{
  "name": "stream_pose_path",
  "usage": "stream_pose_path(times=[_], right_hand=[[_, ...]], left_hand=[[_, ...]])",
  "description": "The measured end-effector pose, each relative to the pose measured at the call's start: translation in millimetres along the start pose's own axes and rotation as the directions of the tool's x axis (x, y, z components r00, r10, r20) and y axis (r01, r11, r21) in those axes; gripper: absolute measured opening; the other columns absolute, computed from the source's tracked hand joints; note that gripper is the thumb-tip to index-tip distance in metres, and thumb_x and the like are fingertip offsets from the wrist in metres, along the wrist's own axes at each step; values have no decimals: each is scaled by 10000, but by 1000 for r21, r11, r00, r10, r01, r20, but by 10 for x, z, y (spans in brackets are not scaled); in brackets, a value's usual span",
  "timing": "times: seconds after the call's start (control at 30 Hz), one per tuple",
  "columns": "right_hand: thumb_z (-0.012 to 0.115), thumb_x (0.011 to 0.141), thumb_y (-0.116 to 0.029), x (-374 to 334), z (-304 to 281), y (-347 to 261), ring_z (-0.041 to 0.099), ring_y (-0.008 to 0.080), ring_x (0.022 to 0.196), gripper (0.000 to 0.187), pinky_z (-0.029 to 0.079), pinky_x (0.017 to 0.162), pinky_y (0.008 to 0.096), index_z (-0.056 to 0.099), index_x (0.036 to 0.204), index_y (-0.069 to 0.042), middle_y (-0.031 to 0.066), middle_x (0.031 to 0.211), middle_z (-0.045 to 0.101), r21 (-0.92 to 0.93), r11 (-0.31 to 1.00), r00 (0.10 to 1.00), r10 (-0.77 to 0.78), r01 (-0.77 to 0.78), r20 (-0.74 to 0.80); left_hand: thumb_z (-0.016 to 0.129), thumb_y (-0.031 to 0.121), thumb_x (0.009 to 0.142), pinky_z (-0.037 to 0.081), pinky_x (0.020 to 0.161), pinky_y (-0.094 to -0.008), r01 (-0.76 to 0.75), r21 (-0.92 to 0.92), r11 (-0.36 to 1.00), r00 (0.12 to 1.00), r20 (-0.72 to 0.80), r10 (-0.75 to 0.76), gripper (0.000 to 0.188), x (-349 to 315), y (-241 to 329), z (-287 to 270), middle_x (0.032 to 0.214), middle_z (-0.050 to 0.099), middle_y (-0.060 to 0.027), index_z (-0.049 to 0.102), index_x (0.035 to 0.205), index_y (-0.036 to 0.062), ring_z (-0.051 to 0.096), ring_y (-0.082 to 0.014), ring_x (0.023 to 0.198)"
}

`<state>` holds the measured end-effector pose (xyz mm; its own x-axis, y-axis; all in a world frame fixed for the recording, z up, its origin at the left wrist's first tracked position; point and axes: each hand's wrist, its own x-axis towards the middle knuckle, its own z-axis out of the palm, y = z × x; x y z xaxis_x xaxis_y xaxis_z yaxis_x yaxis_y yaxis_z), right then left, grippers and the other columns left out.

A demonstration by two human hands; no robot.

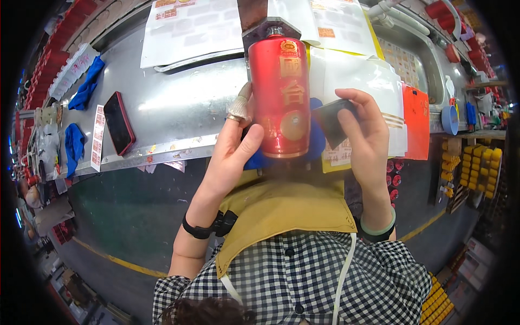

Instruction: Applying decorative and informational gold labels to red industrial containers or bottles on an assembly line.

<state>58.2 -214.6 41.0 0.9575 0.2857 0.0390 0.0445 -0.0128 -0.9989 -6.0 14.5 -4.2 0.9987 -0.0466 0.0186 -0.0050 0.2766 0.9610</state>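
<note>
A glossy red bottle (pixel 279 103) with gold markings is in front of me at the metal bench's edge, its narrow neck at the far end. My left hand (pixel 233 143) grips the bottle's left side, thumb on the near lower part, other fingers partly hidden behind it. A pale ribbed cover (pixel 241 104) sits on one finger of that hand. To the right of the bottle, my right hand (pixel 365 127) pinches a dark flat rectangular pad (pixel 336 119) between thumb and fingers. The pad's corner is close to the bottle; whether they touch I cannot tell. Behind the bottle shows something blue (pixel 317 146).
A red-edged phone (pixel 118 123), a label strip (pixel 98 138) and blue cloths (pixel 86 84) lie on the metal bench (pixel 184 103) at left. Sheets of labels (pixel 195 27) cover its far side. A red-orange folder (pixel 416 122) and a metal sink (pixel 428 59) are at right.
</note>
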Motion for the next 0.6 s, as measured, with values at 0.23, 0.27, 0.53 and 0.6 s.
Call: stream_pose_path(times=[0.23, 0.27, 0.53, 0.6], right_hand=[[558, 1065, -17, -6, 54, 42, 616, 100, 1057, 262, 513, 930, 257, 585, 1320, 33, 82, 1170, 664, 25, 1000, 1000, 12, -12, 11], [556, 1064, -16, -7, 61, 47, 615, 98, 1060, 261, 512, 932, 257, 587, 1319, 34, 81, 1174, 663, 36, 999, 1000, 9, -9, 14], [565, 1065, -35, -20, 140, 106, 619, 105, 1058, 252, 511, 944, 260, 591, 1308, 25, 64, 1174, 656, 73, 991, 992, 106, -111, 64], [567, 1066, -45, -8, 174, 136, 617, 105, 1065, 249, 512, 948, 264, 590, 1305, 22, 62, 1174, 654, 114, 983, 988, 140, -146, 59]], left_hand=[[666, 60, 1000, 323, 1224, -394, 14, 28, 1000, 981, -192, -9, 766, 30, -9, 241, 1605, 433, -170, 240, 1629, -37, 432, -236, 1473], [666, 63, 1003, 336, 1218, -401, 10, 76, 997, 981, -193, 4, 776, 32, -9, 262, 1609, 426, -188, 223, 1634, -22, 444, -244, 1465], [732, 57, 959, 349, 1216, -420, -38, 125, 991, 989, -139, 55, 900, 43, -49, 228, 1625, 398, -236, 160, 1653, 33, 438, -272, 1475], [739, 60, 953, 332, 1227, -426, -47, 113, 992, 989, -134, 62, 922, 38, -51, 223, 1629, 392, -238, 142, 1657, 39, 419, -280, 1490]])
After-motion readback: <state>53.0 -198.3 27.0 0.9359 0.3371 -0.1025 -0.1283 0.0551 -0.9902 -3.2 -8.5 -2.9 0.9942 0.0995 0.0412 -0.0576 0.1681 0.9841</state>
